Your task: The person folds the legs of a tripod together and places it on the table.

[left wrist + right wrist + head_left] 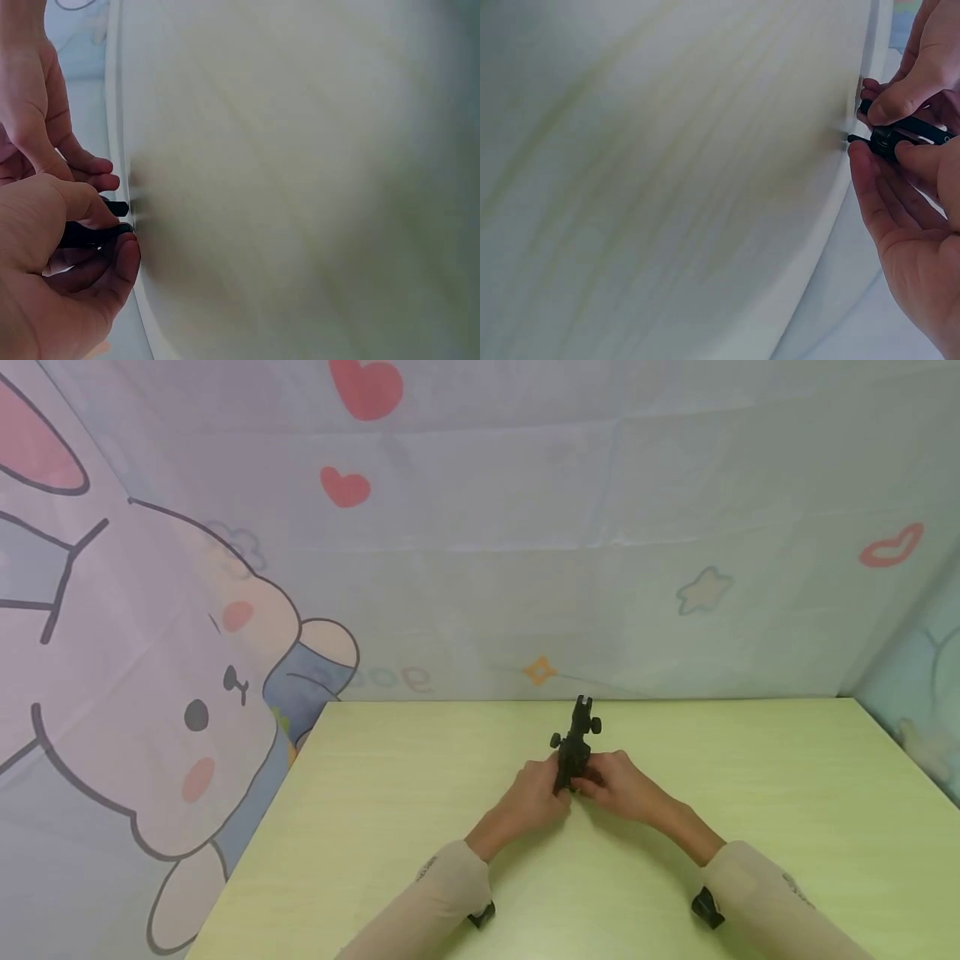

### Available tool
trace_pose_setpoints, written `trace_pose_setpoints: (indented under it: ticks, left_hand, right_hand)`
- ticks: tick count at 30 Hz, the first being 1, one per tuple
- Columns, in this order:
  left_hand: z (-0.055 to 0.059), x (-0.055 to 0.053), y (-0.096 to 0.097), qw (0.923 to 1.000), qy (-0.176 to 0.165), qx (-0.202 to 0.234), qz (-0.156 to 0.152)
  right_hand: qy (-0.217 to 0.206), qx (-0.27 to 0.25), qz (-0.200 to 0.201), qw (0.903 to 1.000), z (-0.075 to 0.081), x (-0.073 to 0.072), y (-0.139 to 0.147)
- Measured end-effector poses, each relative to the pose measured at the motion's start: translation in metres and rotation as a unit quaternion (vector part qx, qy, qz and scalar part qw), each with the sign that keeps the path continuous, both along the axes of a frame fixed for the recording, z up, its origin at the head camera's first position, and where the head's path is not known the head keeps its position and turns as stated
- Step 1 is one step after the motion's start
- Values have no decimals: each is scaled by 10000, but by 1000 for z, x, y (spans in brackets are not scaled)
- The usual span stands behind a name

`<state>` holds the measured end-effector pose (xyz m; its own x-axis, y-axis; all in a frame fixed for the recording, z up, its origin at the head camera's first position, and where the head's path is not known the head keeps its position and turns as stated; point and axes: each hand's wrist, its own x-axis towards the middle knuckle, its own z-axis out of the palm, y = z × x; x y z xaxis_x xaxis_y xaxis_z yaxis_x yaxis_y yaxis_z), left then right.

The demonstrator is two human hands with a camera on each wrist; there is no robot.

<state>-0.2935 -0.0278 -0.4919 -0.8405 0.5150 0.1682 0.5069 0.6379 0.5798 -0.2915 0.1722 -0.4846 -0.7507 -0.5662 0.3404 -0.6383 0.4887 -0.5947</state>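
Head view shows my left hand (pixel 534 795) and right hand (pixel 626 787) meeting on a black bracket (pixel 576 747) around the middle of the tabletop's (pixel 375 810) width. The bracket's forked tip points toward the tabletop's back edge, and small knobs (pixel 596 725) jut from either side. With my left fingers I pinch the bracket's near end against the thumb; with my right fingers and thumb I grip it from the other flank, at a round part. Whether it touches the tabletop I cannot tell. Behind the tabletop hangs a printed backdrop (pixel 480 568), and a cartoon rabbit (pixel 247 735) fills the tabletop's left side.
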Motion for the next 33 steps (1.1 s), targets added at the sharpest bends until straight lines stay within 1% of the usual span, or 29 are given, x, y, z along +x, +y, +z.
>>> trace_pose_setpoints:
  ticks: [8, 15, 21, 24, 30, 33]
  left_hand:
    - [1, 1, -1, 9999, -34, 120, -26]
    - [1, -1, -3, 9999, -14, 105, 0]
    - [4, -1, -5, 9999, 132, -32, -20]
    - [5, -1, -6, 9999, 107, -109, -55]
    - [8, -4, -11, 9994, 64, -307, -138]
    - [8, -4, -15, 9997, -52, -172, -163]
  right_hand:
    - [15, 28, 83, 10000, 0, 1, -4]
    - [57, -20, 89, 9999, 1, 1, -8]
    - [40, 64, 34, 10000, 0, 2, -10]
    - [46, 91, 46, 9999, 2, 3, -11]
    - [-13, 309, -142, 9994, 8, 5, -13]
    - [8, 346, -247, 9991, 9, 5, -15]
